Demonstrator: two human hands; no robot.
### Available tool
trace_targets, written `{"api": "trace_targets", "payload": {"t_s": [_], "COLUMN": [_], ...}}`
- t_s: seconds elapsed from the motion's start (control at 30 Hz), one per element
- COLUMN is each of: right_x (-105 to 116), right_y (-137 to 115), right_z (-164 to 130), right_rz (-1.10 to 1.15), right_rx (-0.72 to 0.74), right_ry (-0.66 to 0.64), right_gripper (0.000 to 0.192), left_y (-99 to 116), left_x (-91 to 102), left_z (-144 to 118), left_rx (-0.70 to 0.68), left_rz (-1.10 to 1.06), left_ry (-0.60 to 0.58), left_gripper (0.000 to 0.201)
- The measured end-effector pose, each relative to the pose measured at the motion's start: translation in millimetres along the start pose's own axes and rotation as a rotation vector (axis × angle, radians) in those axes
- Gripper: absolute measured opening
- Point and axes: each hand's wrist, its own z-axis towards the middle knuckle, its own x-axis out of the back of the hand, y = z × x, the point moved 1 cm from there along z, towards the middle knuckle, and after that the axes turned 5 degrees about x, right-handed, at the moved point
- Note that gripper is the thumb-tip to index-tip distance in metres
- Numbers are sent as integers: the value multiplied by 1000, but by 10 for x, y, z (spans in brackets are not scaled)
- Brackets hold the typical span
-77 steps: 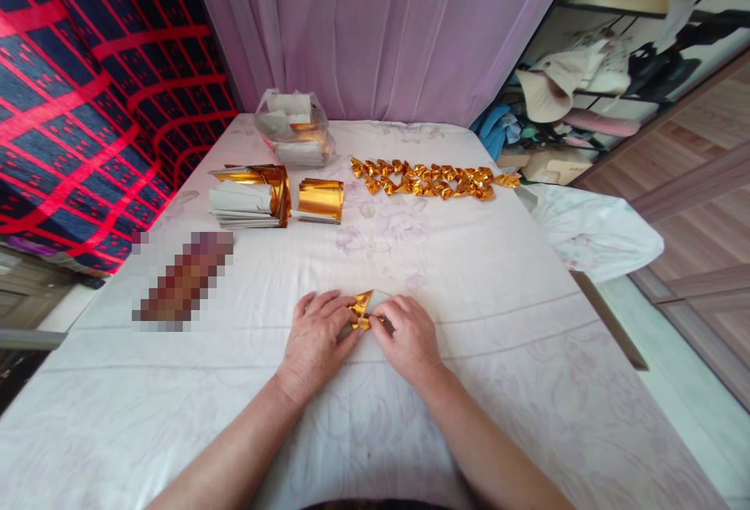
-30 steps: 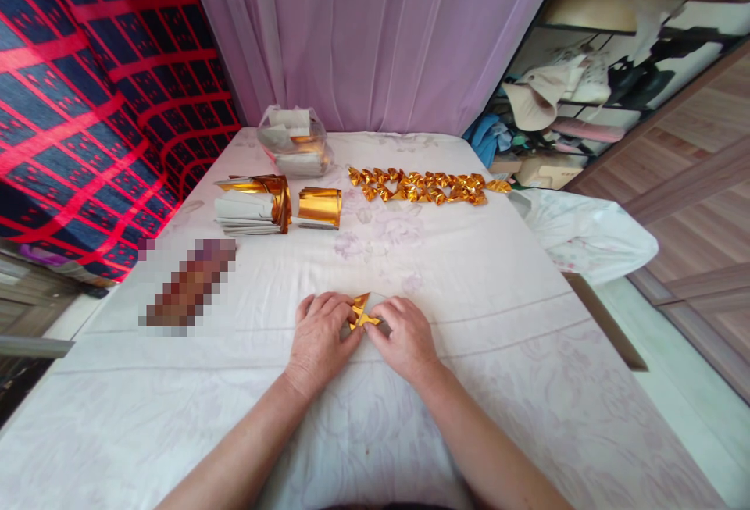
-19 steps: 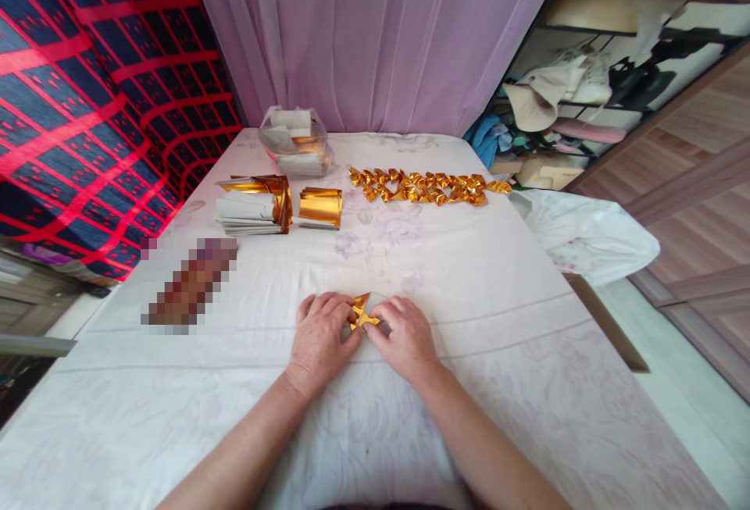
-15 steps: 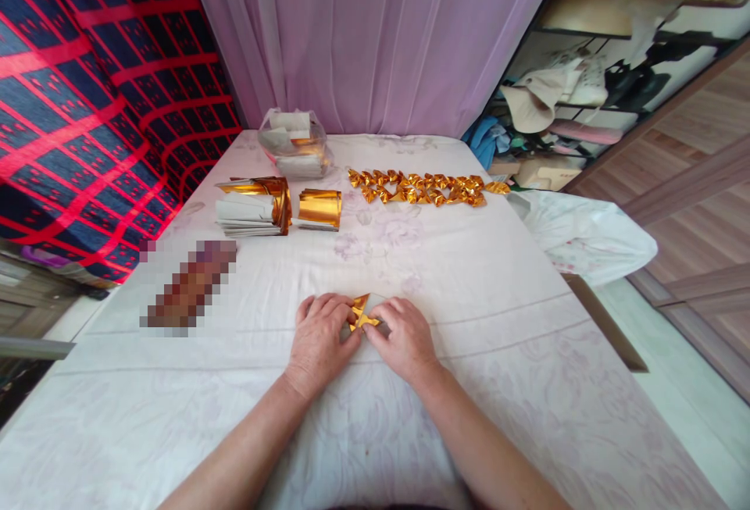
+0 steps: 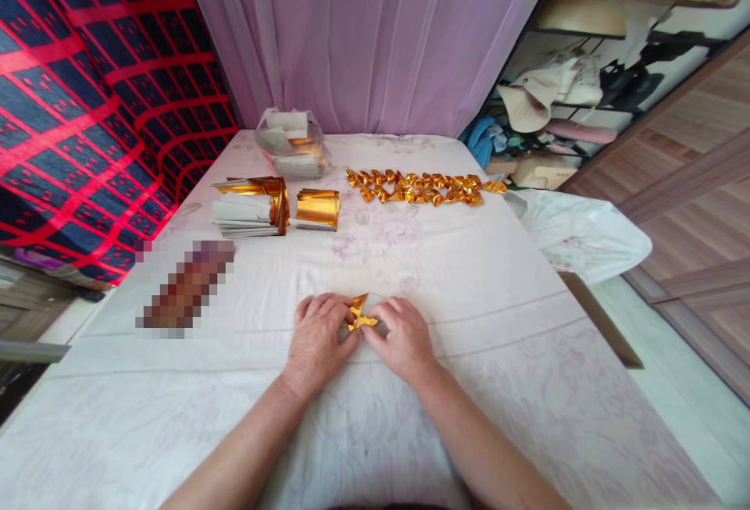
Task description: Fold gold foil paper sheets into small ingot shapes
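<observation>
A partly folded sheet of gold foil paper with a grey-white back lies on the bed-like covered surface in front of me. My left hand presses on its left side, fingers curled over it. From the right, my right hand grips the other side, its thumb near the middle of the folds. Both hands cover much of the paper. Farther off lie a stack of gold and white sheets, a smaller gold stack, and rows of folded gold foil pieces.
A clear plastic bag with more sheets stands at the back left. A blurred-out reddish-brown object lies at left. A white plastic bag sits beyond the right edge, below shelves. A purple curtain hangs behind.
The hands and the folded paper keep nearly the same pose. The whole view has shifted slightly, with things appearing a little farther left.
</observation>
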Motion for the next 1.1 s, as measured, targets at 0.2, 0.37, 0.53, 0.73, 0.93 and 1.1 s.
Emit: {"api": "trace_targets", "payload": {"t_s": [0.2, 0.37, 0.53, 0.73, 0.93, 1.1], "right_x": [5, 32, 52, 41, 42, 37], "right_y": [16, 34, 88, 155, 220, 266], "right_z": [1, 7, 12, 10, 7, -1], "right_rz": [32, 83, 156, 236, 272, 283], "right_rx": [-14, -9, 3, -6, 15, 27], "right_ry": [-8, -6, -22, -34, -48, -78], "right_gripper": [3, 8, 13, 20, 24, 25], "left_y": [0, 0, -1, 7, 11, 18], "left_x": [-2, 3, -8, 17, 17, 18], "left_z": [-3, -1, 8, -2, 4, 6], "left_rx": [3, 2, 7, 13, 7, 5], "left_rz": [-3, -7, -3, -9, -9, -6], "left_ry": [2, -1, -7, -6, -6, 1], "left_gripper": [9, 10, 9, 9, 9, 10]}}
